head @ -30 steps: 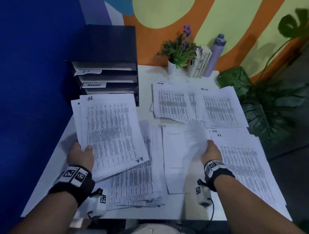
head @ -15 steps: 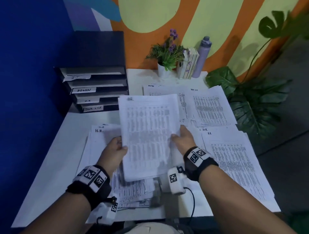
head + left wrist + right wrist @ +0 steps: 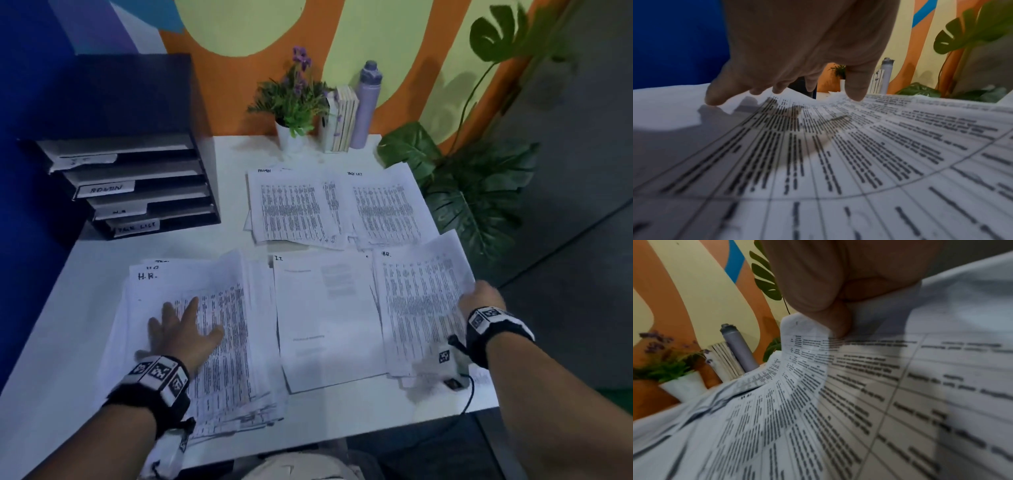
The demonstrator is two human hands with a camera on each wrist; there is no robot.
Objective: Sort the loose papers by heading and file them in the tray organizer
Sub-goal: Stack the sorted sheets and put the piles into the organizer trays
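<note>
Printed papers lie in piles on the white table (image 3: 85,274). My left hand (image 3: 181,325) rests flat with spread fingers on the near-left loose pile (image 3: 219,329), whose top sheet is headed H.R.; the left wrist view shows the fingertips (image 3: 713,99) on the sheet (image 3: 838,162). My right hand (image 3: 479,298) pinches the right edge of the H.R. sheet (image 3: 418,301) on the near-right pile; the right wrist view shows the thumb (image 3: 838,324) on that sheet (image 3: 859,402). An I.T. sheet (image 3: 325,318) lies between. The black tray organizer (image 3: 137,185) stands at the back left.
Two more piles, headed ADMIN (image 3: 291,209) and TASK LIST (image 3: 387,209), lie further back. A potted plant (image 3: 294,102), books (image 3: 342,120) and a purple bottle (image 3: 366,102) stand by the wall. A large leafy plant (image 3: 472,192) is off the right edge.
The sheet held up in both hands half a second ago now lies on the near-right H.R. pile, still held by my right hand. My left hand let go and dropped onto the left pile.
</note>
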